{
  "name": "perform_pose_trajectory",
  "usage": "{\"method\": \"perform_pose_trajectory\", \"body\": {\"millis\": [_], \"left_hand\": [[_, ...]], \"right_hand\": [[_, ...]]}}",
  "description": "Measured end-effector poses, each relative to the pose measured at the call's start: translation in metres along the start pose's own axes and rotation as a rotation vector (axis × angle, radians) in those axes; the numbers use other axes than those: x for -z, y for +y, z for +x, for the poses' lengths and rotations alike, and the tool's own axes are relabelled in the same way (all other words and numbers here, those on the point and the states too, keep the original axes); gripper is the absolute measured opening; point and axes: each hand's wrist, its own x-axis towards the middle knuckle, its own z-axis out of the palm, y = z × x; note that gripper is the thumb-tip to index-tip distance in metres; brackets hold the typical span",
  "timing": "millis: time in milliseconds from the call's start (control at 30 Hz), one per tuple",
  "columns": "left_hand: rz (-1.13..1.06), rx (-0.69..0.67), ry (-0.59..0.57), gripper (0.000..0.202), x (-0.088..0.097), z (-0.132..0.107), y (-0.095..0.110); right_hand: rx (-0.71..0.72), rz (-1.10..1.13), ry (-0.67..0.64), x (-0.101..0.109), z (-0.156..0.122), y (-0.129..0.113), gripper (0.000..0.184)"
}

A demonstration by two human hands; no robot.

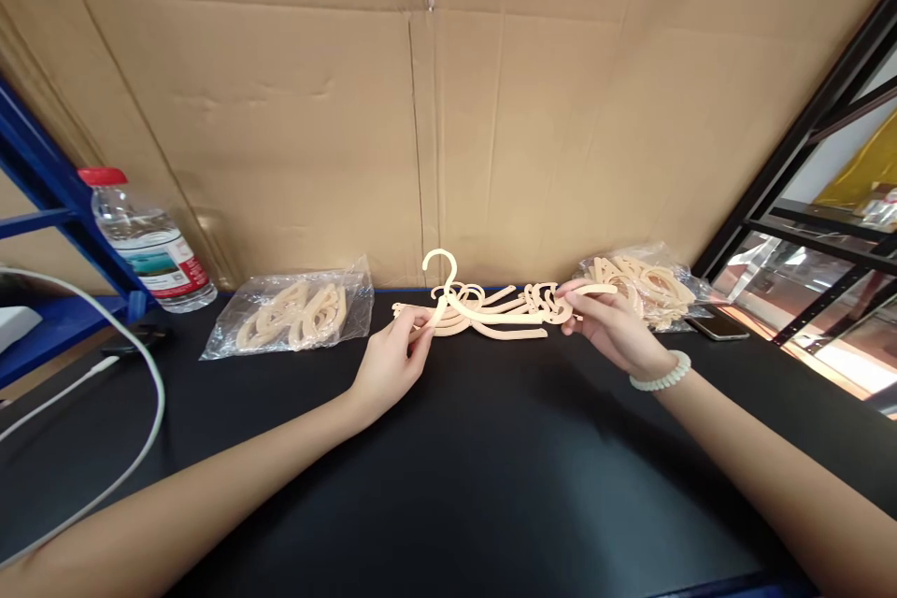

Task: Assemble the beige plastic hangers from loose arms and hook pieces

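Pinched between the thumb and fingers of my left hand (390,363) is a cream plastic hanger (449,295), its hook pointing up and one arm stretching to the right. My right hand (615,329), with a pale beaded bracelet at the wrist, grips a curved cream hanger piece (598,289) by the thumb and fingers. Behind and between both hands, a loose pile of similar hanger parts (510,334) lies near the back of the black table (448,486). My fingers hide some of the parts at the pile's right end.
Clear plastic bags of hanger parts lie left (354,299) and right (659,271). A water bottle (150,234) stands at far left, beside a white cable (158,402). A phone (721,325) rests by the right bag. Cardboard (315,131) walls the back; a black rack (791,135) stands right.
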Motion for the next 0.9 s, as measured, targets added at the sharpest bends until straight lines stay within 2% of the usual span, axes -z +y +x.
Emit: {"method": "perform_pose_trajectory", "body": {"millis": [67, 167, 300, 400, 467, 667, 767, 900], "left_hand": [[0.053, -0.005, -0.007, 0.013, 0.001, 0.0, 0.002], [0.109, -0.02, -0.041, 0.015, 0.006, -0.001, 0.004], [0.149, -0.094, -0.137, 0.012, 0.018, -0.01, 0.007], [0.252, -0.225, -0.247, 0.012, 0.03, -0.025, 0.01], [0.288, -0.291, -0.308, 0.013, 0.037, -0.032, 0.011], [0.263, -0.375, -0.409, 0.014, 0.049, -0.029, 0.008], [0.256, -0.397, -0.454, 0.016, 0.053, -0.025, 0.004], [0.226, -0.374, -0.455, 0.018, 0.055, -0.026, -0.002]], "right_hand": [[-0.029, -0.043, -0.005, 0.012, 0.002, -0.006, 0.022], [-0.054, -0.252, -0.093, 0.03, 0.004, -0.015, 0.029], [-0.113, -0.582, -0.357, 0.044, 0.004, -0.022, 0.038], [-0.172, -0.755, -0.544, 0.043, 0.002, -0.025, 0.037], [-0.171, -0.843, -0.619, 0.04, 0.0, -0.025, 0.033], [-0.22, -1.058, -0.634, 0.031, -0.003, -0.018, 0.026], [-0.259, -1.095, -0.647, 0.035, -0.003, -0.014, 0.022], [-0.268, -1.13, -0.656, 0.041, -0.001, -0.01, 0.016]]}}
